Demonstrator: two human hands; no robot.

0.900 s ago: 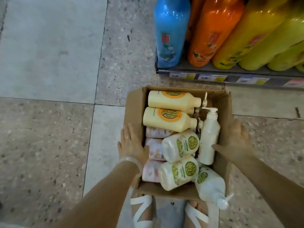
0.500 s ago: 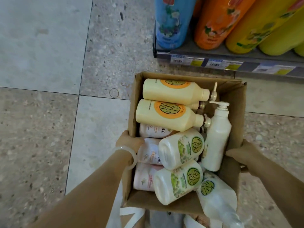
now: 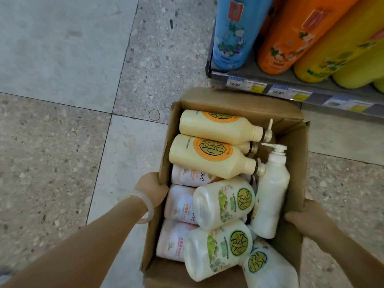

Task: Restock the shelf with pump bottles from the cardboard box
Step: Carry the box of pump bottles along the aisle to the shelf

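Observation:
An open cardboard box point(image 3: 291, 125) full of pump bottles is held up in front of me. My left hand point(image 3: 150, 189) grips its left wall and my right hand point(image 3: 305, 222) grips its right wall, fingers hidden under or behind the cardboard. Inside lie two yellow bottles point(image 3: 209, 155), several white bottles with green round labels point(image 3: 223, 201), pale pink bottles point(image 3: 179, 202) along the left, and a plain white pump bottle point(image 3: 270, 194) leaning on the right. The shelf point(image 3: 291, 90) stands just beyond the box at the upper right.
The shelf carries tall bottles: a blue one point(image 3: 232, 32), an orange one point(image 3: 295, 36) and yellow-green ones point(image 3: 340, 48). Price tags point(image 3: 257, 87) line its front edge. Speckled floor tiles point(image 3: 62, 142) spread to the left.
Both hands went from resting flat on the box sides to gripping them. The box has come up off the floor toward me and nearer the shelf edge.

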